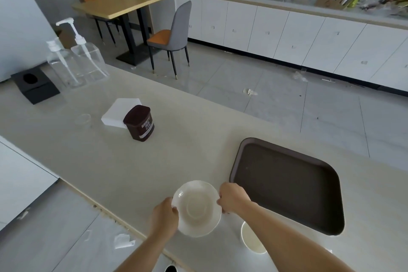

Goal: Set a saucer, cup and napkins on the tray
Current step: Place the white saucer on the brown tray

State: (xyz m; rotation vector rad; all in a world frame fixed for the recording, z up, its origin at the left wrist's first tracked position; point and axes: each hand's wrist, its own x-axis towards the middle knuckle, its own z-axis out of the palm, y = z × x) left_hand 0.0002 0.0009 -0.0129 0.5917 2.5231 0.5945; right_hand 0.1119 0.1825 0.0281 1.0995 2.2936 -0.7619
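A white saucer [196, 208] is held over the near edge of the beige counter, just left of the dark brown tray [287, 183]. My left hand [164, 216] grips its left rim and my right hand [234, 200] grips its right rim. A white cup [251, 239] stands on the counter under my right forearm, partly hidden by it. A stack of white napkins [119, 111] lies farther back on the left, partly behind a brown cocoa tin [139, 123]. Nothing lies on the tray.
Two clear pump bottles [77, 59] and a black tissue box [34, 86] stand at the counter's far left. A small clear glass dish [83, 119] sits left of the napkins. The counter's far edge drops to a tiled floor with a table and chairs beyond.
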